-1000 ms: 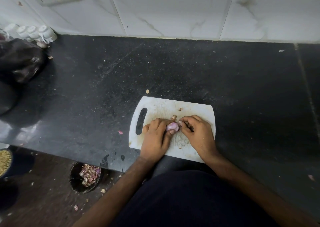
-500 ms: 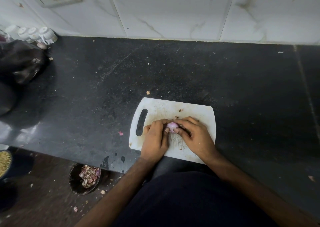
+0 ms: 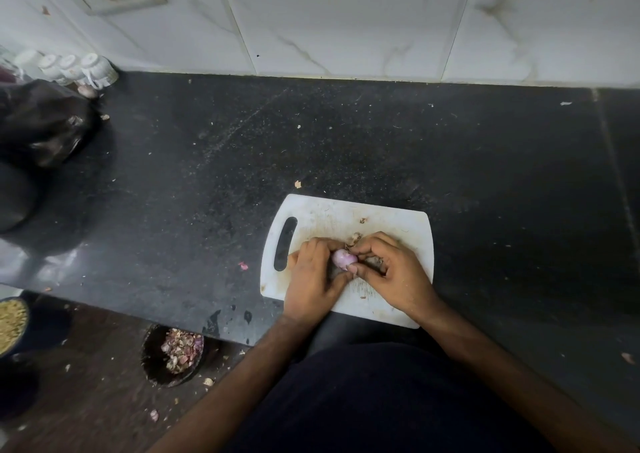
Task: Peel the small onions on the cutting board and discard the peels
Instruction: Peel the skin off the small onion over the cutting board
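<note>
Grip: left hand and right hand both closed on one small onion, pink and glossy, held over the white cutting board. Surface: black stone counter strewn with flecks; marble-tiled wall behind (socket plate at upper left). Below: dark bowl of peels. Object at left edge dark, cropped, unidentifiable.

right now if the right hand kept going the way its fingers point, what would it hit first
The right hand points toward the person's left, so it would meet the small onion its fingertips already pinch, then the left hand holding it from the other side, above the cutting board.
</note>
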